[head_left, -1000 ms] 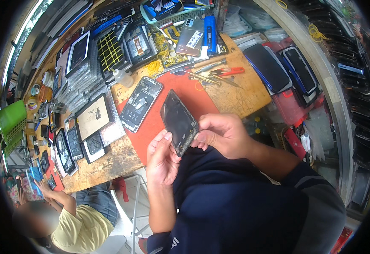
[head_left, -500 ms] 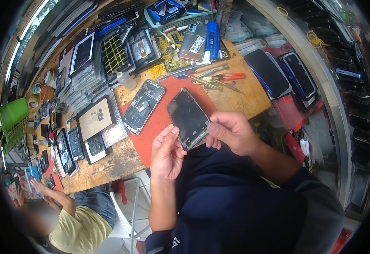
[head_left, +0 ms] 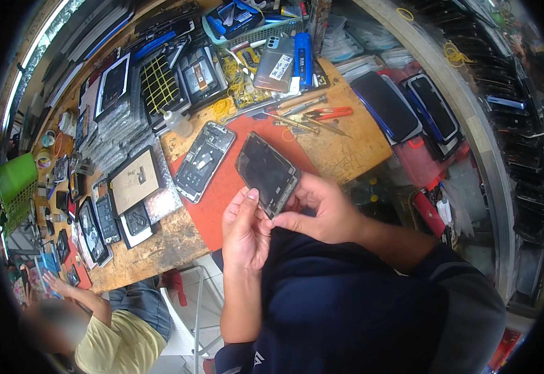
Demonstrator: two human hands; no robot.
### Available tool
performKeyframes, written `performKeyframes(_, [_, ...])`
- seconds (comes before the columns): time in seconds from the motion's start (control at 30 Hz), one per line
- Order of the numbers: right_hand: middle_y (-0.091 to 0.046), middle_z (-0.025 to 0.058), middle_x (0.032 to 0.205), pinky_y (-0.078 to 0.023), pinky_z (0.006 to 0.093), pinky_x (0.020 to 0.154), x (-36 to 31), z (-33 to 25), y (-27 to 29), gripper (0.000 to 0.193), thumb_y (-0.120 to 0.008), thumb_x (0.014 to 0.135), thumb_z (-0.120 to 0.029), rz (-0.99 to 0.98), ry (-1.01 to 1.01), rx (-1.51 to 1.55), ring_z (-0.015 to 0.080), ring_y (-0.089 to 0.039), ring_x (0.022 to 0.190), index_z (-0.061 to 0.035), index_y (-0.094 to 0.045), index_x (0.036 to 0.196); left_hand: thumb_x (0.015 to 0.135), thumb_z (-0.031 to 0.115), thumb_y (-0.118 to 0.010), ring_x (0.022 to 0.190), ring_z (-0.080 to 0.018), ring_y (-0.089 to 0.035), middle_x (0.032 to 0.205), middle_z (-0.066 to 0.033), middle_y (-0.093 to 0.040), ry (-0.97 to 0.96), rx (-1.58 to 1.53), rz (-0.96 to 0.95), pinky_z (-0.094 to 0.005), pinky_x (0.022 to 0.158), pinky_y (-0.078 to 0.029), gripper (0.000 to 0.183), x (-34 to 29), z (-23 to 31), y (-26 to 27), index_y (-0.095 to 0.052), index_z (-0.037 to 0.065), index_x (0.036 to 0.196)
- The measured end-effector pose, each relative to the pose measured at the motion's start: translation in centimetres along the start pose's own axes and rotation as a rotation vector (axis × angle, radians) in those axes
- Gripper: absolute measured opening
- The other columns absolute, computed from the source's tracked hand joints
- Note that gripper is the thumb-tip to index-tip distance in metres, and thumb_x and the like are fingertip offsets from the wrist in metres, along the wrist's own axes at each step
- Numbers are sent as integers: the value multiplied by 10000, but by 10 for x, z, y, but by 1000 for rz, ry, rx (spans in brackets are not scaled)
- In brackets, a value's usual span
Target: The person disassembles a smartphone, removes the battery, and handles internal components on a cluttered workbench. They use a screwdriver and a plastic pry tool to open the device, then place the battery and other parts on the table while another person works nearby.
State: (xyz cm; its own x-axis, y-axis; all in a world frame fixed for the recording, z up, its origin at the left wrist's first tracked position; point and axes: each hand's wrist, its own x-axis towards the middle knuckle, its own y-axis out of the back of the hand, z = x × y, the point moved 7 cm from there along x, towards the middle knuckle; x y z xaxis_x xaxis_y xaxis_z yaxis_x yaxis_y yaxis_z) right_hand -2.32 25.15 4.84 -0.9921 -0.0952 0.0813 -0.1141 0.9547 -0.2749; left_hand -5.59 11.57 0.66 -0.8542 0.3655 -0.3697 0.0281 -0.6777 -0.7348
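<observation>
A dark phone screen point(head_left: 267, 169) with a metallic strip along its lower edge is tilted above the red mat point(head_left: 214, 215). My left hand point(head_left: 245, 227) pinches its lower left edge, thumb on top. My right hand point(head_left: 321, 209) is closed at its lower right side, with the thumb by the bottom corner and the other fingers partly hidden behind it. Left of the screen, an opened phone body point(head_left: 204, 162) lies on the mat with its inner parts showing.
Screwdrivers point(head_left: 293, 123) and red-handled pliers point(head_left: 329, 113) lie beyond the mat, near a squeeze bottle point(head_left: 177, 123). Stacked phone parts point(head_left: 111, 134) crowd the left. Phones point(head_left: 384, 106) sit at the right. A person in a yellow shirt point(head_left: 119, 343) sits at lower left.
My right hand has slid down from the screen's right edge to its bottom corner. The screen has shifted slightly left, and the whole view has moved a little.
</observation>
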Motion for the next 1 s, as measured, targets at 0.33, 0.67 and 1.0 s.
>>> performKeyframes(0.33, [-694,3,826,-478,201,623,2,-4,43,209,-608,1118,-238,91,-186,-102,27,-582,679,-46,-677,1073,1122,168,-620,755,-140,-737,954,-97,-740,-273,462,-100,-264,673,-651,302,-1,29,-3,-640,-57,1322])
performKeyframes(0.67, [-683,57,778,-414,233,507,145,-10,68,234,-646,1096,-219,280,-72,-124,74,-550,586,9,-687,1062,1135,205,-605,656,-72,-554,765,-31,-625,-918,1059,347,-252,582,-428,300,-9,82,58,-636,14,904])
performKeyframes(1.0, [-740,112,936,-517,285,556,254,22,37,277,-577,1113,-182,325,-186,-296,113,-603,668,66,-673,1190,1132,179,-593,534,-70,-531,669,-11,-571,-832,948,308,-276,503,-400,331,-8,78,62,-594,17,843])
